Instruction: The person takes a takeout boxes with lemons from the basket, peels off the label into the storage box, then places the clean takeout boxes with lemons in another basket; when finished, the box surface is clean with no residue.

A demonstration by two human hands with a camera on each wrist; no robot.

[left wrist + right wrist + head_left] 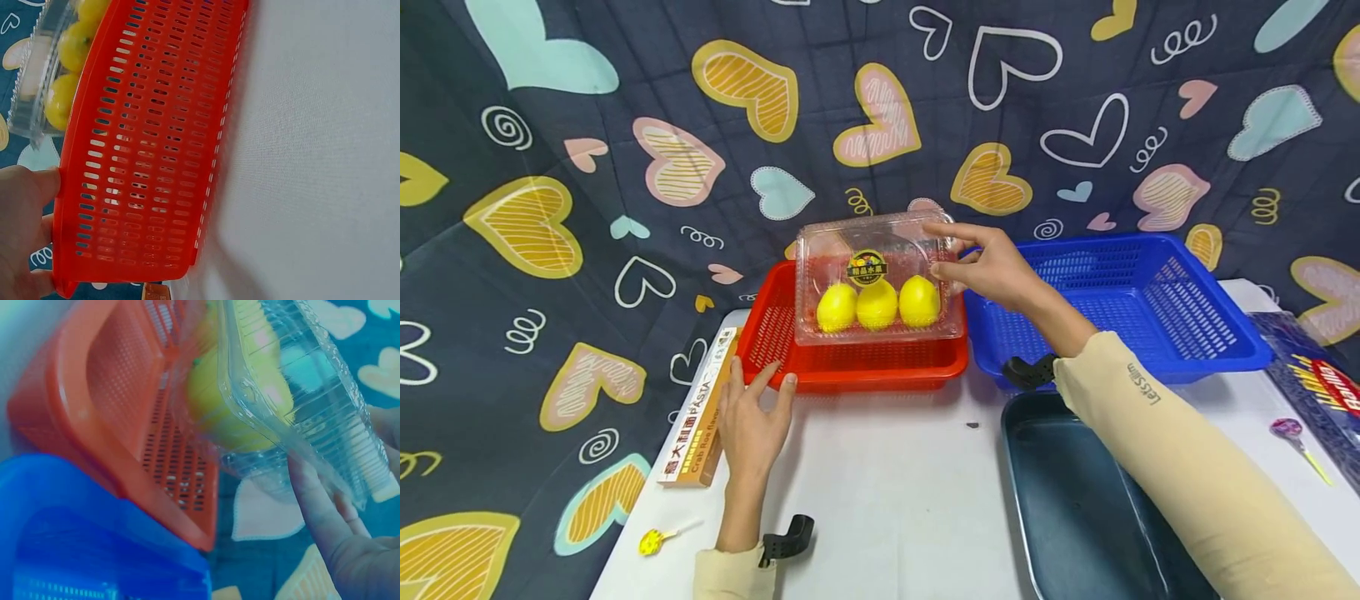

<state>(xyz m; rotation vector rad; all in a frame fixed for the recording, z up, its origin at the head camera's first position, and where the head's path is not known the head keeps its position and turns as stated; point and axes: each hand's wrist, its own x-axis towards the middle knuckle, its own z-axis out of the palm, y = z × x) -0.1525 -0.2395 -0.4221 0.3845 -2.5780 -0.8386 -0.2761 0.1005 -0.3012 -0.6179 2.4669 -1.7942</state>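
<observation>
My right hand [988, 262] pinches the right edge of a clear plastic fruit box [880, 233], thumb in front. Three yellow lemons [877, 305] lie along the lower side of this tilted box, which has a black and gold label. The box is above the red basket [880, 379], overlapping its opening in the head view. At the basket's front left corner, my left hand [754, 425] touches the rim with spread, fairly straight fingers. In the left wrist view some fingertips are hidden behind the rim of the basket [150, 144].
A blue basket [1112, 308] adjoins the red one on the right. In front of it lies a dark tray [1075, 500], partly under my right forearm. A pasta box [700, 417] and yellow lollipop [652, 542] lie left; a purple lollipop [1287, 428] and dark packet [1318, 375] lie right.
</observation>
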